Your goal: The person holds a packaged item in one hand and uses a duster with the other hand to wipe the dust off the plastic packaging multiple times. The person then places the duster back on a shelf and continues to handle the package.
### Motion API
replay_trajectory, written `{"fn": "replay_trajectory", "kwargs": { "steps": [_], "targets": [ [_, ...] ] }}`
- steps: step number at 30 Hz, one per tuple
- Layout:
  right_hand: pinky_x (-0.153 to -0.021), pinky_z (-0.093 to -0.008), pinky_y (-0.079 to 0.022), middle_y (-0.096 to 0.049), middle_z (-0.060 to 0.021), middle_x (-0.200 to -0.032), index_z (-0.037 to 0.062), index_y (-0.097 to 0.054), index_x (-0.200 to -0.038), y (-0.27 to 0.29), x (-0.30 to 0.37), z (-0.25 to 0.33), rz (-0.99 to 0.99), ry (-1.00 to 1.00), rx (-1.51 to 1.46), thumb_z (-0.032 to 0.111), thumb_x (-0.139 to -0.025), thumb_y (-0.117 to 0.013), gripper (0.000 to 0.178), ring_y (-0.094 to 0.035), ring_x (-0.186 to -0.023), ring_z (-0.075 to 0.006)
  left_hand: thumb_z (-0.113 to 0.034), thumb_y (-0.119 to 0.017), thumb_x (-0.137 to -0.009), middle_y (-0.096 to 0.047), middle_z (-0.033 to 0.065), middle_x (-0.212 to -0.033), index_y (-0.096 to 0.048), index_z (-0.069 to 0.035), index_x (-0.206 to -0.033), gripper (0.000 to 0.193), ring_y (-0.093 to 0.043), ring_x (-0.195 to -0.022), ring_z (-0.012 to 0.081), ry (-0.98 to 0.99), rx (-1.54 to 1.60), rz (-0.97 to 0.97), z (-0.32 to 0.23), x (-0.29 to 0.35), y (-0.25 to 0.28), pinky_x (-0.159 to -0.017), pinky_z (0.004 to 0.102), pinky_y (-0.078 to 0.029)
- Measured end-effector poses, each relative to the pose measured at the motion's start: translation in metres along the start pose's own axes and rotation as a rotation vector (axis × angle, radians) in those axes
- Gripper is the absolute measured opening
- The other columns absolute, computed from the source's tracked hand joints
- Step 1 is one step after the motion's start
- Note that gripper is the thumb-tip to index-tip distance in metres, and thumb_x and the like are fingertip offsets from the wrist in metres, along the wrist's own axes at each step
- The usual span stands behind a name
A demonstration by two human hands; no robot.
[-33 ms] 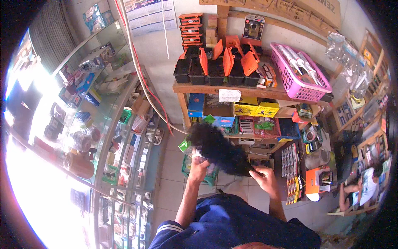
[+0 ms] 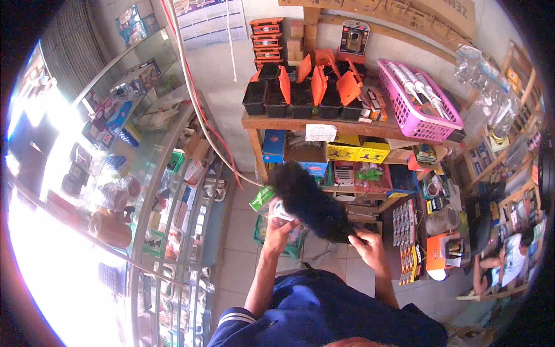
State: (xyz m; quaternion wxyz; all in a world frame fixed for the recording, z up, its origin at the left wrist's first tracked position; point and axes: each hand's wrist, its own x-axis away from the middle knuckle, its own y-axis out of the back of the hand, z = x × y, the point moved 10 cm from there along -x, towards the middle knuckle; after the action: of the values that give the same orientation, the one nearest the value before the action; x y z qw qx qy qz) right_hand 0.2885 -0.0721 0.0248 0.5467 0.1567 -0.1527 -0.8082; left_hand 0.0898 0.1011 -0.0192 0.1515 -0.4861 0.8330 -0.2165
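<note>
A black fluffy duster [image 2: 309,202] is held in front of me, slanting from upper left to lower right. My right hand [image 2: 368,247] is closed on its lower right end; the handle itself hardly shows. My left hand [image 2: 280,232] is closed around a small packet with a white part [image 2: 280,210] and a green part [image 2: 262,198]. The duster's fluffy head lies against the packet and covers some of it. What the packet contains I cannot tell.
Ahead stands a wooden shelf [image 2: 280,124] with black bins [image 2: 300,103] with orange lids, and a pink basket [image 2: 429,128] of white tubes. A glass display case [image 2: 151,191] runs along the left. Below my hands is a green crate [image 2: 293,253]. A person [image 2: 509,260] sits at far right.
The duster's head has shifted slightly up and right. More of the white and green packet in my left hand now shows. The right hand has barely moved.
</note>
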Motion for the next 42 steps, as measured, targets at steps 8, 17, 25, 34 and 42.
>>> {"fn": "replay_trajectory", "kwargs": {
  "steps": [8,17,25,34,42],
  "targets": [
    [-0.061,-0.0277,-0.046,-0.063,-0.0063,-0.07,-0.005,-0.065,-0.084,-0.032,0.002,0.001,0.048,-0.037,-0.066,0.015,-0.088,-0.066,0.021,-0.059,-0.067,-0.0119,-0.011,-0.043,-0.09,-0.052,0.0082,-0.129,-0.047,-0.004,-0.129,0.04,-0.044,-0.123,0.0216,0.014,0.396,-0.081,0.016,0.002,0.023,-0.104,0.0334,-0.033],
    [-0.064,-0.0274,-0.046,-0.063,-0.0039,-0.073,-0.0049,-0.066,-0.086,-0.045,0.001,-0.012,0.108,-0.077,-0.183,0.016,-0.09,-0.064,0.021,-0.058,-0.07,-0.0099,-0.046,-0.028,-0.098,-0.052,0.008,-0.133,-0.044,-0.01,-0.137,0.056,-0.048,-0.123,0.0274,0.017,0.678,-0.115,-0.007,0.0,0.005,-0.105,0.0429,-0.035],
    [-0.058,-0.0266,-0.043,-0.059,-0.0027,-0.066,-0.0034,-0.062,-0.077,-0.013,0.003,-0.037,-0.015,-0.162,-0.152,0.014,-0.088,-0.065,0.02,-0.054,-0.064,-0.0091,-0.053,-0.041,-0.092,-0.051,0.0128,-0.134,-0.046,-0.013,-0.136,0.06,-0.048,-0.123,0.0296,0.125,0.792,-0.229,-0.016,0.015,0.01,-0.102,0.0454,-0.038],
    [-0.063,-0.0257,-0.047,-0.066,-0.0035,-0.075,-0.0024,-0.067,-0.086,-0.02,0.012,-0.022,0.09,-0.099,-0.154,0.016,-0.087,-0.066,0.019,-0.061,-0.07,-0.01,-0.054,-0.042,-0.091,-0.057,0.0097,-0.125,-0.049,-0.009,-0.13,0.059,-0.054,-0.113,0.0276,0.038,0.853,-0.238,-0.029,0.007,0.023,-0.096,0.0453,-0.043],
    [-0.054,-0.0226,-0.041,-0.059,0.001,-0.07,0.0034,-0.064,-0.084,-0.032,0.013,-0.043,0.181,-0.264,-0.213,0.018,-0.088,-0.066,0.015,-0.054,-0.063,-0.0068,-0.048,-0.044,-0.092,-0.057,0.0103,-0.125,-0.043,-0.006,-0.136,0.061,-0.052,-0.117,0.028,0.09,0.729,-0.263,-0.017,0.018,0.02,-0.099,0.0518,-0.039]
  ]
}}
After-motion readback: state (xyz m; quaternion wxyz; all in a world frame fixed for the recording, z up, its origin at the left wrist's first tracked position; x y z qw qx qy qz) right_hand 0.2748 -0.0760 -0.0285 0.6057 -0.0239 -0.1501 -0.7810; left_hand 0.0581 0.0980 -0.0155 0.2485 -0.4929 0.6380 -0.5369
